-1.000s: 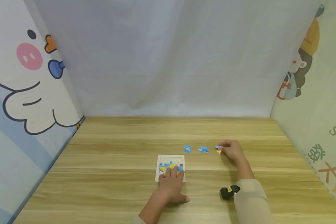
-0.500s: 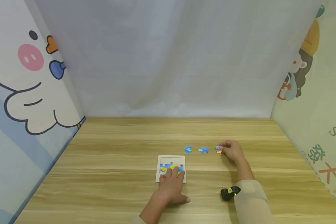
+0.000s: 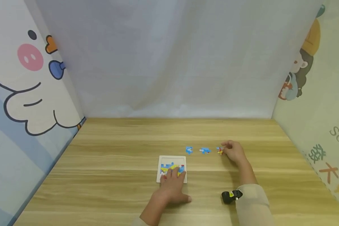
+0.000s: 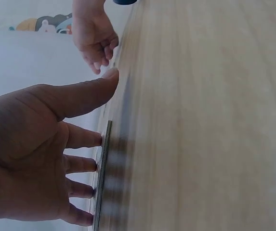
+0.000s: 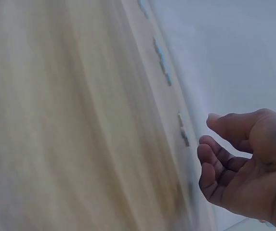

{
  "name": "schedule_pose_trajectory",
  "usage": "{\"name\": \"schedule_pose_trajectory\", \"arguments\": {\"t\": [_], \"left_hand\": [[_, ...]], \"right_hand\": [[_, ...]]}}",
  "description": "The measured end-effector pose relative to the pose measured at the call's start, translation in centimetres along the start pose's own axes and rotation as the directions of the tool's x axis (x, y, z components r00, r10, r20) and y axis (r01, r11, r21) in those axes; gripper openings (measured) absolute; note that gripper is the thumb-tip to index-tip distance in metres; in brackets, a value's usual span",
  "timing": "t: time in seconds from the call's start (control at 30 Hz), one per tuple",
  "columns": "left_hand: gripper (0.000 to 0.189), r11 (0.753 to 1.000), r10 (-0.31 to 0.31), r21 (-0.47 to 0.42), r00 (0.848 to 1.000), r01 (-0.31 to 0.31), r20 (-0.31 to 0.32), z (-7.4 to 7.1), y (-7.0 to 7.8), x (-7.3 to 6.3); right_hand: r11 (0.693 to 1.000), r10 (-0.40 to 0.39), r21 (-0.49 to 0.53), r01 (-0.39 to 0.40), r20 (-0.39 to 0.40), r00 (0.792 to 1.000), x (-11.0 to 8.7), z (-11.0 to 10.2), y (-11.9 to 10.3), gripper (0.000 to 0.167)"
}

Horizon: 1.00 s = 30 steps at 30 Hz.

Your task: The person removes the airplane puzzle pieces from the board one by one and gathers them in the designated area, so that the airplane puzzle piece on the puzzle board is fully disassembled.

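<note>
In the head view my left hand (image 3: 172, 186) lies with straight, spread fingers on a square jigsaw puzzle board (image 3: 171, 158); its thumb points out to the right. The same fingertips rest on the board's thin edge (image 4: 101, 178) in the left wrist view. Blue and yellow puzzle pieces fill part of the board, some hidden under the fingers. My right hand (image 3: 234, 152) is beside a blue, red and yellow puzzle piece (image 3: 219, 150). In the right wrist view the right hand (image 5: 248, 163) has loosely bent fingers, a gap between thumb and fingertips, and nothing visibly pinched.
Two other blue puzzle pieces, a left one (image 3: 189, 150) and a middle one (image 3: 205, 150), lie in a row with the third on the wooden table (image 3: 115, 182). A black device (image 3: 230, 196) is at the right sleeve. A pale curtain (image 3: 169, 62) hangs behind.
The camera view has shifted slightly. Both hands keep nearly the same places, and the loose pieces stay in their row.
</note>
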<state>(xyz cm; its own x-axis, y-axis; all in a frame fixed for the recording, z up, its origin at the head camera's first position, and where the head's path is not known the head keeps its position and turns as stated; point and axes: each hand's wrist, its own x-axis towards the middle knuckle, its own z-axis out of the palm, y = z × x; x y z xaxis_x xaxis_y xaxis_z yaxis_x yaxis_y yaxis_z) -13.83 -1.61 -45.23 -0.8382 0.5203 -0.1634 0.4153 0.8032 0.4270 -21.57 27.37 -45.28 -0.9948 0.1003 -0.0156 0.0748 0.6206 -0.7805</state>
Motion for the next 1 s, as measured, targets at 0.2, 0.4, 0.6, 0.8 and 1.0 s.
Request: {"name": "schedule_pose_trajectory", "arguments": {"t": [0.2,0.4,0.6,0.8,1.0], "left_hand": [[0.086,0.995,0.001,-0.096,1.0,-0.004,-0.027,-0.4,-0.2,-0.3],[0.084,0.997,0.009,-0.073,0.999,-0.012,-0.041,-0.5,-0.1,-1.2],[0.085,0.998,-0.024,-0.057,1.0,0.023,-0.018,-0.4,-0.3,-1.9],[0.089,0.995,-0.062,-0.084,0.998,0.061,-0.012,-0.5,-0.6,-2.9],[0.088,0.991,-0.096,-0.099,0.995,0.095,-0.009,-0.7,-0.6,-3.5]], "right_hand": [[0.999,-0.031,0.023,0.03,0.037,0.999,-1.0,-0.5,-1.4,0.031],[0.998,-0.06,0.008,0.06,0.026,0.998,-1.7,-0.6,-2.4,0.034],[0.997,-0.07,0.019,0.069,0.047,0.996,-2.5,0.1,-3.1,0.032],[0.992,-0.124,0.026,0.122,0.08,0.989,-2.6,1.4,-3.6,0.031],[0.987,-0.157,0.049,0.153,0.106,0.982,-2.1,2.6,-4.2,0.03]]}}
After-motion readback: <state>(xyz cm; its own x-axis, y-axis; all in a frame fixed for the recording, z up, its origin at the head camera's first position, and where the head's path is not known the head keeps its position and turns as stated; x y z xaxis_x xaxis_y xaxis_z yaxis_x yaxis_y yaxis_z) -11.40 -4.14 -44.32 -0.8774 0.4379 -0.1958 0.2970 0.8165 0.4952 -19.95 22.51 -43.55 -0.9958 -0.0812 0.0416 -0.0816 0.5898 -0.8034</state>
